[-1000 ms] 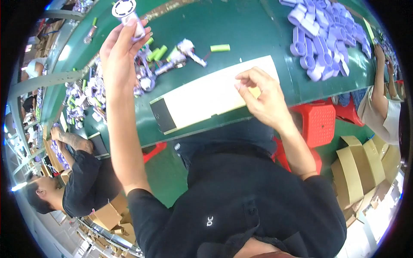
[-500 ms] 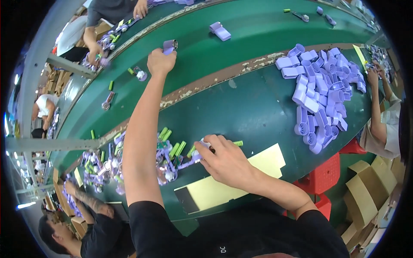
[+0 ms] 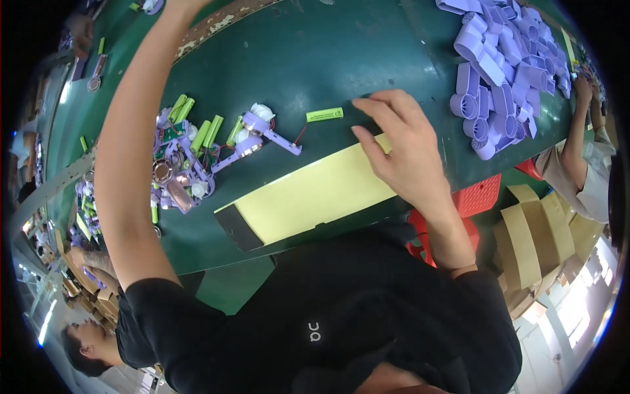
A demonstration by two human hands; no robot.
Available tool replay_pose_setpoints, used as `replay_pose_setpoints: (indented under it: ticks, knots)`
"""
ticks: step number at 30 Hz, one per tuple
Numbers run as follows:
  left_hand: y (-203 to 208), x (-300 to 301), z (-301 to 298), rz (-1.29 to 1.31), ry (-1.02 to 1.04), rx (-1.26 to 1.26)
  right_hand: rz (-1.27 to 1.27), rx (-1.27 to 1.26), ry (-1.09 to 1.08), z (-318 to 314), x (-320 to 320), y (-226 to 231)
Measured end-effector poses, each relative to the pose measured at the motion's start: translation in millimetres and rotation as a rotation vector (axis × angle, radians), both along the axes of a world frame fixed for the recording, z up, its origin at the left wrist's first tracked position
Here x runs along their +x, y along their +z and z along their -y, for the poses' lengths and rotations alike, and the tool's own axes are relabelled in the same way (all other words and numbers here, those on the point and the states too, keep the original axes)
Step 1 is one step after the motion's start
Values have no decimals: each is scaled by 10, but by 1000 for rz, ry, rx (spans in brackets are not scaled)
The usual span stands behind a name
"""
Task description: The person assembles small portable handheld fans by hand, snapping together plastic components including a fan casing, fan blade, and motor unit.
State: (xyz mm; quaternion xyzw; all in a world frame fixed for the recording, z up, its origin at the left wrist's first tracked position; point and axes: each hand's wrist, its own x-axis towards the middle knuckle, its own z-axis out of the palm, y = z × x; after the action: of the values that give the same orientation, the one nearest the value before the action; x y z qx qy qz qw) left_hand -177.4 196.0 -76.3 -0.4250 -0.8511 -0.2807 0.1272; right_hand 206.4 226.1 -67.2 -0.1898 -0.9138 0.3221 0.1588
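My left arm reaches up to the top edge. Only part of my left hand (image 3: pixel 186 5) shows there, with its fingers cut off from view. My right hand (image 3: pixel 408 148) hovers by the far right end of a pale yellow board (image 3: pixel 315 190), thumb and fingers apart, holding nothing. To its left lies a green battery cell (image 3: pixel 325 115), wired to a purple part assembly (image 3: pixel 272 134) with a white rounded piece. More purple assemblies, green cells (image 3: pixel 209 133) and circuit boards are heaped between that and my left forearm.
A large pile of purple plastic housings (image 3: pixel 502 79) covers the bench's right side. Beyond it, a co-worker's arms (image 3: pixel 577 125) are busy. Red stools (image 3: pixel 478 196) and open cardboard boxes (image 3: pixel 535 230) stand at right. Another person (image 3: pixel 92 338) is at lower left.
My right hand has let go of the purple assembly and moved right, its fingers now spread. The whole view has shifted, taking my left hand and the purple housing it held to or past the top edge.
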Motion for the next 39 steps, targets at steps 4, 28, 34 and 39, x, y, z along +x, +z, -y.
replay_pose_setpoints:
  ticks: [4, 28, 34, 39]
  knots:
    - [704, 1354, 438, 415, -268, -160, -30, -31, 76, 42, 61, 20]
    - [-1, 2575, 1071, 561, -160, -75, -57, -212, -206, 427, 193, -177]
    - [38, 2511, 955, 665, -188, -100, -44, -24, -356, 449, -63, -303]
    - [138, 2450, 855, 516, -217, -220, -138, -17, -384, 493, -107, -442]
